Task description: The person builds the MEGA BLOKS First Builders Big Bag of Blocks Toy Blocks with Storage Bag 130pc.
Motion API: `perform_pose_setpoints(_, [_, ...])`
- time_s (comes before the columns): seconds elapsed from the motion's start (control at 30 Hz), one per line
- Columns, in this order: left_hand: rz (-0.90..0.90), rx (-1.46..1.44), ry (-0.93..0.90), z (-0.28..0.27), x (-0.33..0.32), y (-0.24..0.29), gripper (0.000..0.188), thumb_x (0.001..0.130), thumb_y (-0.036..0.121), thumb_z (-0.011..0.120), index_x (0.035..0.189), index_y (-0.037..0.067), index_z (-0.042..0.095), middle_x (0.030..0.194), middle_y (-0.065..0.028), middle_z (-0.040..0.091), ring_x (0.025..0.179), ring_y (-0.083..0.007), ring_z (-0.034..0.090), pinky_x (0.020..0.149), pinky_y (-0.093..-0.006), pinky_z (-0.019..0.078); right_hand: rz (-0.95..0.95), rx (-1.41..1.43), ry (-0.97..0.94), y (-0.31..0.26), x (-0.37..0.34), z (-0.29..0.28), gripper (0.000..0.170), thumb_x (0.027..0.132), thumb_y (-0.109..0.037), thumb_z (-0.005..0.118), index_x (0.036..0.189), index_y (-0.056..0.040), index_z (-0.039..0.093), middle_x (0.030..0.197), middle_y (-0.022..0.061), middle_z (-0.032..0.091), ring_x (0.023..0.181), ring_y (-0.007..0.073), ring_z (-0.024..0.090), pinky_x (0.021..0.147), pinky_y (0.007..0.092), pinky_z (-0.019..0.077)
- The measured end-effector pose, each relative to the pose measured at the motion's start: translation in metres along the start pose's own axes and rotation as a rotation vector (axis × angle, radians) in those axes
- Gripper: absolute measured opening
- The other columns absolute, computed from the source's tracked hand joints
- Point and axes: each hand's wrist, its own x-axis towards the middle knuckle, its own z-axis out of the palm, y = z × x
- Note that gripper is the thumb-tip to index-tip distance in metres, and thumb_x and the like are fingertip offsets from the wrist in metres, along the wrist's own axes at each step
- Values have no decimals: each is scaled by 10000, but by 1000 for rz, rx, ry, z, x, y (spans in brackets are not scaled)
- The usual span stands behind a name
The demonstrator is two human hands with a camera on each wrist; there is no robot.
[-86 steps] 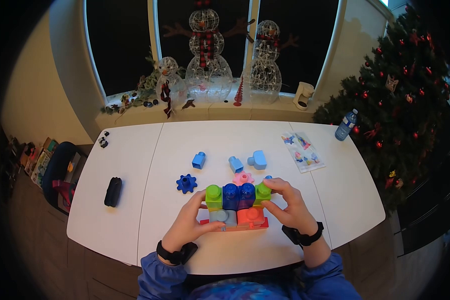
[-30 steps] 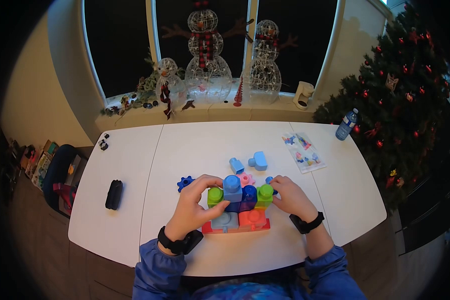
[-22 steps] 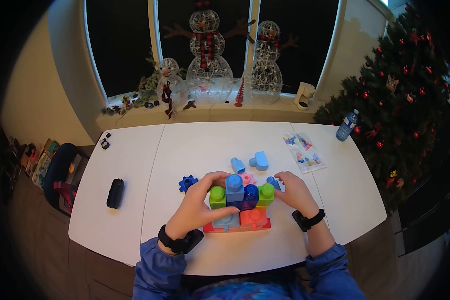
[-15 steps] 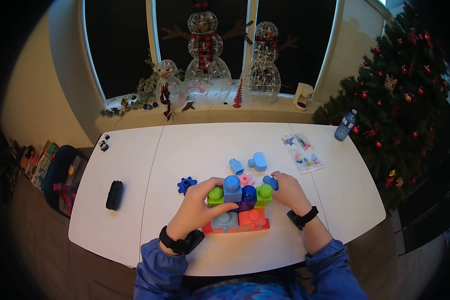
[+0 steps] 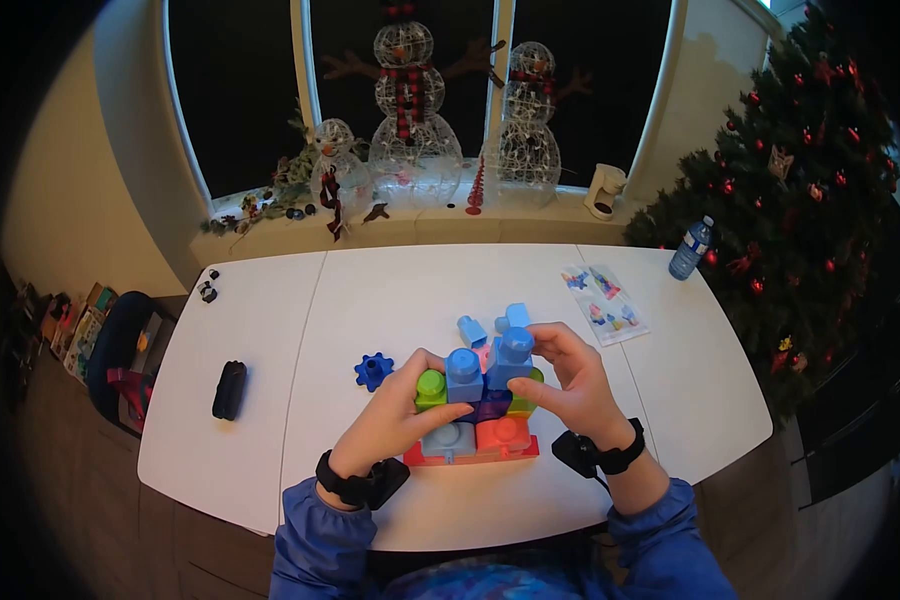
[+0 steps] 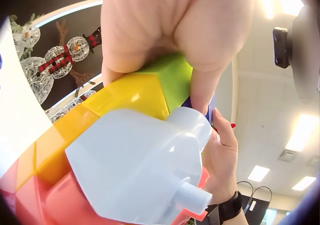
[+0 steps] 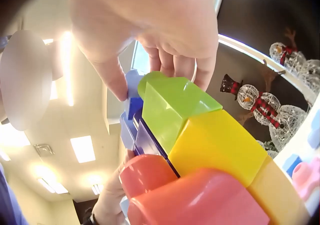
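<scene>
A stack of large plastic toy building blocks stands on the table, with a red base, a coral block (image 5: 503, 434) and a grey-blue block (image 5: 449, 441) low at the front. My left hand (image 5: 382, 418) grips its upper left side, thumb across the front, around a green block (image 5: 431, 390) and a blue block (image 5: 463, 377) on top. Between thumb and fingers, my right hand (image 5: 577, 392) pinches another blue block (image 5: 511, 362), upright over the stack's right half. In the right wrist view it shows partly behind a second green block (image 7: 165, 105). Yellow blocks (image 6: 127, 92) lie beneath the green ones.
Behind the stack lie two light blue blocks, one upright-looking (image 5: 472, 330), and a mostly hidden pink gear. A dark blue gear (image 5: 374, 371) sits to the left. Farther out are a black case (image 5: 229, 390), a picture sheet (image 5: 606, 304) and a water bottle (image 5: 691, 248).
The left hand brought one blue block onto the stack's top and stays there. The right hand reached to a blue block at the right, picked it up and carried it left over the stack.
</scene>
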Motion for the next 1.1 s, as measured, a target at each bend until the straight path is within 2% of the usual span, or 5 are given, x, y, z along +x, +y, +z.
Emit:
perform_pose_setpoints(0.3, [-76, -83, -22, 0, -2, 2, 405, 937, 180, 817, 1173, 62, 510, 1054, -43, 617, 988, -132, 574, 856, -289, 488, -7, -280, -12, 3, -13, 7, 485, 852, -105, 853, 1277, 3, 647, 1134, 122, 735, 983, 195, 713, 907, 325, 555])
perform_pose_setpoints(0.77, [32, -59, -6, 4, -5, -7, 470, 946, 129, 794, 1281, 69, 469, 1120, -59, 598, 1008, -136, 555, 864, -300, 485, 84, -249, -133, 5, -17, -10, 633, 838, -33, 849, 1422, -23, 604, 1320, 161, 708, 1160, 251, 724, 1037, 376, 567])
perform_pose_setpoints(0.9, [-16, -11, 15, 4, -6, -4, 466, 937, 156, 798, 1258, 37, 483, 1176, -148, 648, 1042, -264, 632, 897, -363, 510, 71, -272, -149, 7, -17, -10, 636, 836, -32, 852, 1423, -25, 607, 1297, 164, 720, 1125, 257, 740, 1010, 372, 581])
perform_pose_setpoints(1.0, [-33, 5, 0, 1, -6, -6, 559, 918, 179, 821, 1325, 37, 465, 1239, -163, 631, 1120, -290, 618, 936, -373, 505, 119, -322, -248, 1, -12, -18, 682, 847, -104, 863, 1460, -29, 573, 1357, 173, 687, 1198, 274, 707, 1039, 404, 558])
perform_pose_setpoints(1.1, [43, 37, 24, 0, -11, -13, 728, 878, 199, 860, 1438, 37, 425, 1330, -161, 592, 1241, -284, 577, 1000, -376, 496, 75, -12, -360, 22, 6, -40, 747, 876, -252, 857, 1512, -51, 520, 1450, 190, 621, 1292, 277, 650, 1101, 434, 498])
